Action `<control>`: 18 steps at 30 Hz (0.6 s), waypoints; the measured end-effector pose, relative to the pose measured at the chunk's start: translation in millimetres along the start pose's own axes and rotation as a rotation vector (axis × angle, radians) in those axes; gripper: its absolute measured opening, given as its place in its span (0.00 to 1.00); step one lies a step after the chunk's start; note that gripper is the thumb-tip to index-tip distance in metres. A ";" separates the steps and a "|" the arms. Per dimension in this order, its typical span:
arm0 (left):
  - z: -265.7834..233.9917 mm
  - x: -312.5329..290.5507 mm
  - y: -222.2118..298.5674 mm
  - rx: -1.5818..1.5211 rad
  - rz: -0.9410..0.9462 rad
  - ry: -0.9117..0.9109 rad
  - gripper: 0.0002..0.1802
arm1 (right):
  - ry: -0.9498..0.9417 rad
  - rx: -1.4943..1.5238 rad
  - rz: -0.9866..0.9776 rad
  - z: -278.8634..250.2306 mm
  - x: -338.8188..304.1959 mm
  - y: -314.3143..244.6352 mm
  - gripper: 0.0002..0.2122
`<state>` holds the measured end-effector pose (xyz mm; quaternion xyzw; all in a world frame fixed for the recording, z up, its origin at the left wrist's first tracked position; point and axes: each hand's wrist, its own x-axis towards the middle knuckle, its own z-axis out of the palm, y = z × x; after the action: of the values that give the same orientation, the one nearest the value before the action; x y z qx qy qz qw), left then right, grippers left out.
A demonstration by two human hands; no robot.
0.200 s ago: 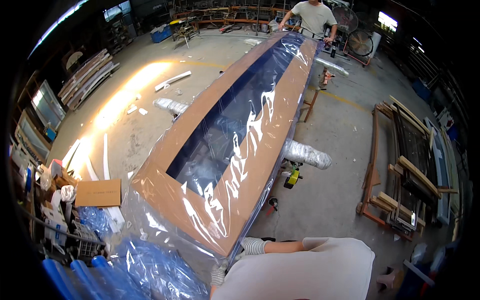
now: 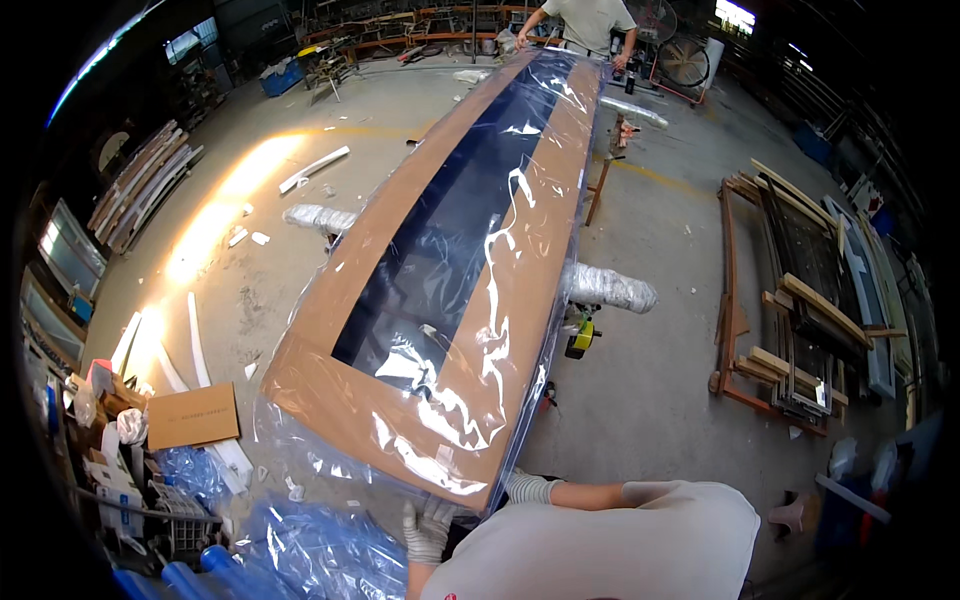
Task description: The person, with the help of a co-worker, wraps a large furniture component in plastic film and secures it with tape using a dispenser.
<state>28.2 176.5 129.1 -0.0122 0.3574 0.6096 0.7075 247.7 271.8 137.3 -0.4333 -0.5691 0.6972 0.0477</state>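
A long panel, with a brown cardboard border (image 2: pixel 540 240) around a dark glossy middle (image 2: pixel 450 230), stretches away from me under clear plastic film (image 2: pixel 330 462). My left hand (image 2: pixel 428 530), in a striped grey-white glove, is at the panel's near edge, beside the loose film. Its fingers look spread, with the thumb apart. At the near right corner is my right hand (image 2: pixel 530 488), in a matching glove; its fingers are hidden by the panel and film. At the far end, another person (image 2: pixel 590 25) has both hands near the panel's edge.
Wrapped support arms (image 2: pixel 612 287) stick out on both sides. A yellow-green tool (image 2: pixel 581 340) hangs at the right. Blue plastic sheeting (image 2: pixel 320 550) lies near left, beside a cardboard piece (image 2: pixel 193 416). A rack of wood and frames (image 2: pixel 790 300) stands right.
My left hand has moved left from the near corner along the edge, and its fingers have opened out. My right hand stays at the corner. The view has shifted slightly.
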 end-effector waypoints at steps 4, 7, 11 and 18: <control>-19.3 39.4 61.4 -0.087 0.019 0.044 0.57 | 0.135 0.457 0.017 34.8 -30.7 -21.1 0.33; -20.9 63.6 89.9 -0.417 -0.123 0.041 0.53 | 0.468 0.392 -0.002 80.1 -30.4 -27.5 0.32; -2.1 90.2 86.8 -0.514 -0.162 0.002 0.44 | 0.875 0.004 0.081 139.8 -8.4 4.0 0.29; -35.6 144.3 58.4 -0.988 -0.439 -0.451 0.33 | 1.297 -0.318 0.293 122.1 -0.9 29.8 0.09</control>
<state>-39.9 298.5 52.0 -0.2845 -0.1397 0.5305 0.7862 180.6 169.1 110.1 -0.8377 -0.4564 0.2039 0.2201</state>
